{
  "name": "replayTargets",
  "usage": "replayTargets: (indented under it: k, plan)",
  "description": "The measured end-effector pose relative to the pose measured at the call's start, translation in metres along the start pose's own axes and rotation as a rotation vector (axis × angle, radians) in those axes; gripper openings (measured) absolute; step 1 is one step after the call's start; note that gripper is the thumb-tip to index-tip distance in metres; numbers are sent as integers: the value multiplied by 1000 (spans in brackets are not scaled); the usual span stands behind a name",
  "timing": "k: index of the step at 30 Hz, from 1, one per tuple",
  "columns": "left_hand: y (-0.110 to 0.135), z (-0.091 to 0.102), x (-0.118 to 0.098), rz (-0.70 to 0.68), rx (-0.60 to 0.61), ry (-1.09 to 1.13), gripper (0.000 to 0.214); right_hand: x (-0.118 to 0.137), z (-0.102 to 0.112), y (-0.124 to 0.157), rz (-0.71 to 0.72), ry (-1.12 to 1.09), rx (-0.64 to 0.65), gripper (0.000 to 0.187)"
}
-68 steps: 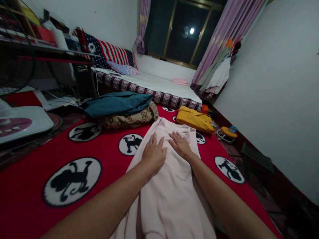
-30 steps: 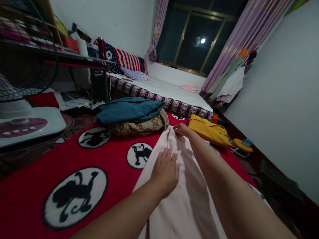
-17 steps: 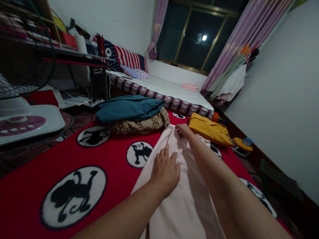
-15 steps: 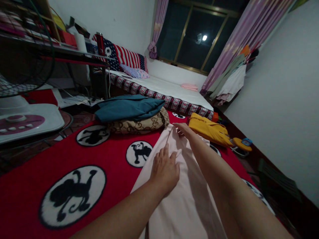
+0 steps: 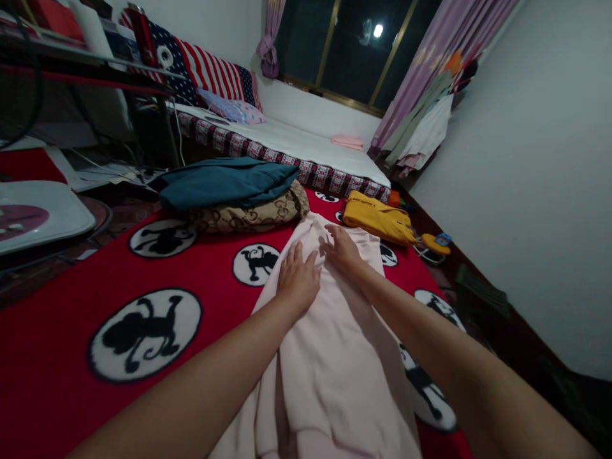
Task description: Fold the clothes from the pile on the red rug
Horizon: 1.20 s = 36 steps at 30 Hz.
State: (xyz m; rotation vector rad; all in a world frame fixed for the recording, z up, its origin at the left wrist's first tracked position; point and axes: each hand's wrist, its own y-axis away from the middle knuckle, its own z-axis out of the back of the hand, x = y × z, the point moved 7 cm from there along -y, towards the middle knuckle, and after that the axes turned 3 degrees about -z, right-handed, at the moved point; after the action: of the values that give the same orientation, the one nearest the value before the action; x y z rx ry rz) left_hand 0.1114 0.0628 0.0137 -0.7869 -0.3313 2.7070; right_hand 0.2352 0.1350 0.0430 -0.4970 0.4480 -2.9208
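A pale pink garment (image 5: 335,344) lies stretched out on a red blanket (image 5: 57,319) printed with black figures in white circles. On the garment's left side, my left hand (image 5: 299,280) rests flat with its fingers apart. My right hand (image 5: 343,250) touches the cloth near the far end, fingers bent a little and spread, holding nothing that I can see. Past the far left corner sit a folded teal garment (image 5: 234,182) and, beneath it, a tan patterned one (image 5: 243,215). Folded yellow clothing (image 5: 377,218) is just beyond my right hand.
Behind the blanket stands a bed (image 5: 296,137) with a white top and pillows. A desk (image 5: 95,73) with a red flask (image 5: 142,35) is at the left, above a white fan base (image 5: 57,210). Clothes (image 5: 425,134) hang by the curtain. A yellow stool (image 5: 435,243) stands at the right.
My right hand has drawn back from the garment's far edge toward me and opened out. My left hand still lies flat on the cloth. The view has shifted, showing more of the garment's near end.
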Motion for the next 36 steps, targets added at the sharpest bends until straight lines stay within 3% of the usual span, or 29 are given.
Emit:
replayTargets:
  k: [3, 6, 11, 15, 18, 22, 26, 29, 33, 36]
  plan:
    - [0, 2, 2, -6, -28, 26, 44, -8, 30, 66, 77, -101, -46, 37]
    - [1, 5, 2, -21, -83, 76, 42, -24, 55, 130, 44, -147, -76, 31]
    - [7, 12, -3, -109, -108, 166, 42, -38, 80, 213, 74, -97, -92, 37]
    - [22, 29, -2, -403, 64, 203, 37, -37, 87, 261, 211, -30, 4, 49]
    - [48, 54, 17, -628, 270, 120, 44, -28, 90, 289, 352, 66, 108, 55]
    - [92, 89, 50, -677, 520, 6, 67, -14, 90, 302, 436, 100, 197, 60]
    - [134, 102, 50, -690, 671, 7, 85, 4, 81, 291, 450, 41, 244, 58]
    - [153, 102, 35, -746, 690, 19, 95, 17, 75, 279, 462, 6, 299, 65]
    - [164, 106, 14, -903, 613, 19, 80, 29, 74, 274, 469, -18, 351, 67]
    - [170, 101, 12, -1000, 607, 18, 70, 31, 71, 278, 465, -37, 371, 60]
